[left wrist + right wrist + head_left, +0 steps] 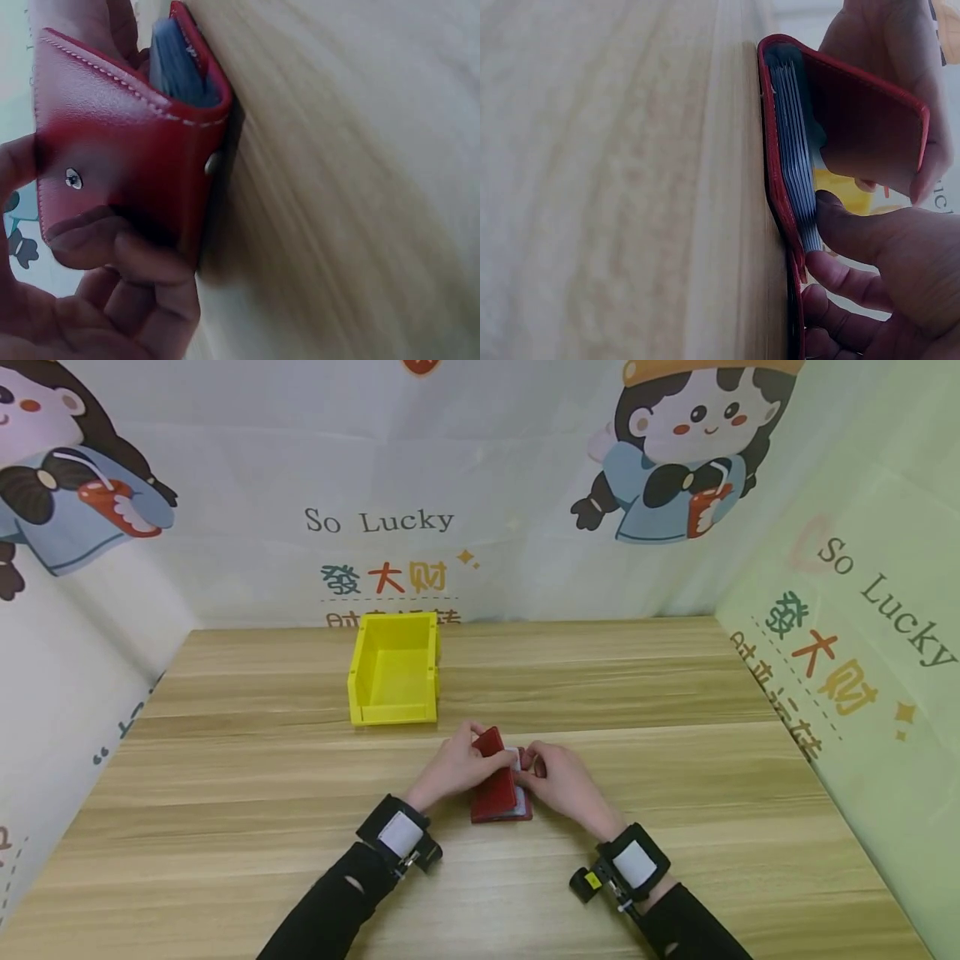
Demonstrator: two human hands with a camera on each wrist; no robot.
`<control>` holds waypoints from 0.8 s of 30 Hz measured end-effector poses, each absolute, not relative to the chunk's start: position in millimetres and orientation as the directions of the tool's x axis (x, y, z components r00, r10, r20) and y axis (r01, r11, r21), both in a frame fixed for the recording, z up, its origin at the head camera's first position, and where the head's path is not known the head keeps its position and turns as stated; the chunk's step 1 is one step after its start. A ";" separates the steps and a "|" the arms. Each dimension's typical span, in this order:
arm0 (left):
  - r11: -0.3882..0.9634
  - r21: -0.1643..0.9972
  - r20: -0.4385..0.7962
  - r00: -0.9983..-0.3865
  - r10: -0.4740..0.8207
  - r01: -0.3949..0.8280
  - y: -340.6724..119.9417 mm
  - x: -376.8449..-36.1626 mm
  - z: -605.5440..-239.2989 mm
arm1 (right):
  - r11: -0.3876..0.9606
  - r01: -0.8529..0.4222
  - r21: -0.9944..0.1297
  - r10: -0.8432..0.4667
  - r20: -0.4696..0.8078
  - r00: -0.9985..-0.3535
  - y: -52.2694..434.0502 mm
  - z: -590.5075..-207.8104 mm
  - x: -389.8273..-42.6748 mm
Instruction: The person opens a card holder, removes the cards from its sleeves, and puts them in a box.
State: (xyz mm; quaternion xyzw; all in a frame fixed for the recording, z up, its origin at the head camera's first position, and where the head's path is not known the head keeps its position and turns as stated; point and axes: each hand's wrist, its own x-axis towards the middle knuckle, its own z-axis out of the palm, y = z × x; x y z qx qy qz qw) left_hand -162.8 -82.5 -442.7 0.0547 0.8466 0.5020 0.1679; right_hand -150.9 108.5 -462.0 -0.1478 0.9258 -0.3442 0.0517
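A red stitched card holder [495, 793] stands partly open on the table, its front cover raised. My left hand [459, 768] grips that cover, with the thumb on one face and fingers behind it. A small metal snap [73, 178] shows on the cover in the left wrist view. Inside is a stack of clear card sleeves [793, 142], fanned slightly along their edges. My right hand [561, 783] pinches the free edge of the sleeves and back cover between thumb and fingertip, its other fingers curled along the lower side.
Behind the hands, a yellow open bin [356, 693] stands toward the back of the wooden table [225, 760]. Printed cloth walls [247, 485] enclose the table at the back and both sides. Each wrist wears a strapped camera.
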 end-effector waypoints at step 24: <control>0.369 0.926 -0.228 -0.900 0.370 -0.083 -173.8 -153.0 -434.3 | 0.711 -0.143 -0.689 -0.268 -0.078 -0.960 104.6 -458.4 -148.0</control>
